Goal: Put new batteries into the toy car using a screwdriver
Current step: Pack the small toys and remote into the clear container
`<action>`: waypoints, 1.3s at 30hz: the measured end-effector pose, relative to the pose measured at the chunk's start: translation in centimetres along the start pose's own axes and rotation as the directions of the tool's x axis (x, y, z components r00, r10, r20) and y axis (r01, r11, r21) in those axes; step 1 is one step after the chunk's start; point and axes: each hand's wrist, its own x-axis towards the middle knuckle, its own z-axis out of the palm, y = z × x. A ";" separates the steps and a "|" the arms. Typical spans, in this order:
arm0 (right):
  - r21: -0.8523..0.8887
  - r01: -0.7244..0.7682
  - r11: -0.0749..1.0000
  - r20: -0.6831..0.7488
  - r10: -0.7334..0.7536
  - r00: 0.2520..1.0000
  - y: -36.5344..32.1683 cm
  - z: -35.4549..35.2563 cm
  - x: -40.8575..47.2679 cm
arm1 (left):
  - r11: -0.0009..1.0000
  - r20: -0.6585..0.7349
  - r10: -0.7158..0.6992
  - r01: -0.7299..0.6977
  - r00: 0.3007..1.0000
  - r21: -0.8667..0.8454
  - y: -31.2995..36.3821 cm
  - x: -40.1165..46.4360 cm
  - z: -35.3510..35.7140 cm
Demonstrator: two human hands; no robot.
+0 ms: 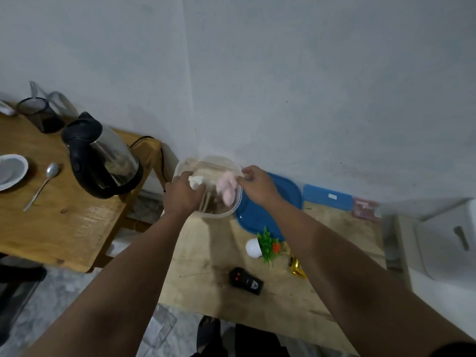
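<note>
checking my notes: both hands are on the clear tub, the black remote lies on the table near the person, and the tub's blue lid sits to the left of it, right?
Not quite. The head view shows the blue lid to the right of the clear tub, not the left. The rest holds: left hand and right hand are on the tub, and the black remote lies nearer the person.
</note>
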 end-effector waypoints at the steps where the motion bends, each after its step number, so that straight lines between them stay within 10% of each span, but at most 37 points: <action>1: -0.076 0.020 0.997 -0.043 -0.023 0.999 0.4 -0.5 -0.7 | 0.997 -0.036 -0.012 0.014 0.999 0.076 -0.3 -0.3 0.0; 6: -0.576 -0.101 0.811 0.075 0.176 0.982 5.3 -1.3 -4.3 | 0.978 -0.022 -0.177 0.178 0.984 0.105 -3.0 -0.9 -0.3; 12: -0.554 -0.318 0.769 0.139 0.462 0.876 10.1 2.2 -9.0 | 0.985 0.080 -0.164 0.168 0.983 -0.038 -5.7 -1.2 0.3; 32: -0.276 -0.033 0.961 0.040 0.046 0.998 5.1 4.4 -7.0 | 0.836 0.068 -0.351 0.345 0.934 -0.427 -7.2 -0.1 2.4; 39: -0.567 0.259 0.782 0.280 -0.113 0.953 -1.5 4.6 2.1 | 0.425 0.254 -0.523 0.507 0.813 -0.750 -7.2 0.1 3.2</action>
